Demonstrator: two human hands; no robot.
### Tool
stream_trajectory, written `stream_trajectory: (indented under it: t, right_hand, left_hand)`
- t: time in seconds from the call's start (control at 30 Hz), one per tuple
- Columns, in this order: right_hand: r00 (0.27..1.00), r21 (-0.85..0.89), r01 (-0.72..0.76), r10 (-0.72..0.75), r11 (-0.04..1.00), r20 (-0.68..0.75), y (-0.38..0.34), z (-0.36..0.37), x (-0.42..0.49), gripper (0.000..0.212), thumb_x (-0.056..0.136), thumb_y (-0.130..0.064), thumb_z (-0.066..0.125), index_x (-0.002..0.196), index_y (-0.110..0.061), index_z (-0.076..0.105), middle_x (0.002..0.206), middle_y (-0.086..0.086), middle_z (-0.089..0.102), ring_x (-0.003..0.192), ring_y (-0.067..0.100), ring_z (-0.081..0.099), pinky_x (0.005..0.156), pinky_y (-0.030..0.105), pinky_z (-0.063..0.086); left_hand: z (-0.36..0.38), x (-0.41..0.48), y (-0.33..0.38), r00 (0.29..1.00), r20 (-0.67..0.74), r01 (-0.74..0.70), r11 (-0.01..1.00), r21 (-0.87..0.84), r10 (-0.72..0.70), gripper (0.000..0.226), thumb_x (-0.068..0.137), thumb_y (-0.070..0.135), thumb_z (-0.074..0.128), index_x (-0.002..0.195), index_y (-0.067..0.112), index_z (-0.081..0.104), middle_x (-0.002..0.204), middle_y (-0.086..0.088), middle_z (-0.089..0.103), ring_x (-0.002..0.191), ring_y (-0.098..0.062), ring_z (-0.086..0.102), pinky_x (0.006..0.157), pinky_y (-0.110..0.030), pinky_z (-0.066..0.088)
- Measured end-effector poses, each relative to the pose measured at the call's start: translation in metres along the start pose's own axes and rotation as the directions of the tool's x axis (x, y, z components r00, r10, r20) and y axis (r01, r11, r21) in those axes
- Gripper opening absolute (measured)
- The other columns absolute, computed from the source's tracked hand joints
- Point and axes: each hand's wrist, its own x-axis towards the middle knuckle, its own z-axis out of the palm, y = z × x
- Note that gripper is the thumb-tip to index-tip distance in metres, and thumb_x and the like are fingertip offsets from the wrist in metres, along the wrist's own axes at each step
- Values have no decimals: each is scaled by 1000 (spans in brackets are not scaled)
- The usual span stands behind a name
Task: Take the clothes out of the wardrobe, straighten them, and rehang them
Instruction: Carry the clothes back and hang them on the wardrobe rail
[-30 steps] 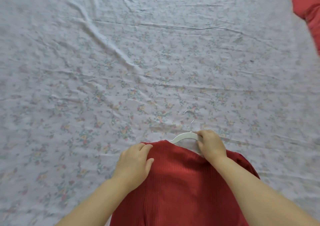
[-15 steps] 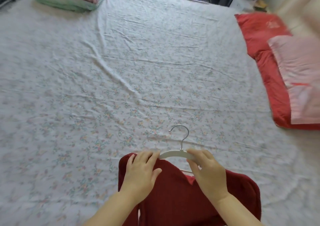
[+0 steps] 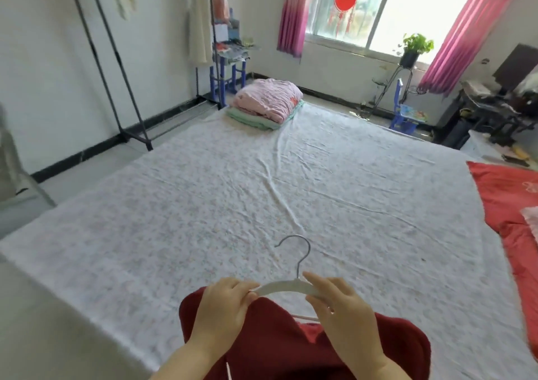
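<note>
At bottom, the red garment (image 3: 276, 339) on the hanger (image 3: 286, 286) is cut off.

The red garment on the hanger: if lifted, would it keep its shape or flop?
Probably floppy: the red garment bunches in soft folds below the hanger. Likely light, since the thin hanger shows no visible bend. It could slip off: it looks only partly seated, with the hanger bare between the left hand and right hand.
</note>
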Motion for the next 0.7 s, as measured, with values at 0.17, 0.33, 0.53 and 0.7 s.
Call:
stream_trajectory:
  t: [0.17,0.33,0.53,0.7]
  right_hand:
    - [970,109,223,-232,969,76,-68,-11,23,51,58,-4,86,100,-29,71,83,-16,64,54,1,56,54,13,45]
    - [859,252,392,-450,885,243,-150,-5,44,48,80,-7,69,121,-32,59,101,-18,58,72,6,60,69,23,51]
    - [701,361,587,-678,725,221,-282,19,60,42,87,-12,62,126,-27,56,102,-9,57,74,15,61,71,30,52]
    - [554,389,722,-815,572,170,-412,59,54,41,91,-21,55,131,-32,50,106,-9,57,73,12,58,65,22,46]
  left_hand:
    - [-88,-36,10,957,-285,93,987,132,-52,18,76,20,59,86,18,74,70,2,68,65,-20,65,60,-41,52]
    - [-185,-83,0,859,-504,220,955,197,-94,16,76,19,60,84,18,74,70,4,69,64,-20,64,62,-39,50]
    - [-302,-155,-27,725,-672,396,890,227,-151,12,81,14,68,91,16,74,77,3,70,71,-17,64,67,-35,49]
    - [-387,-223,-70,550,-807,551,820,157,-215,23,86,24,63,108,22,68,94,9,68,84,-2,57,79,-16,38]
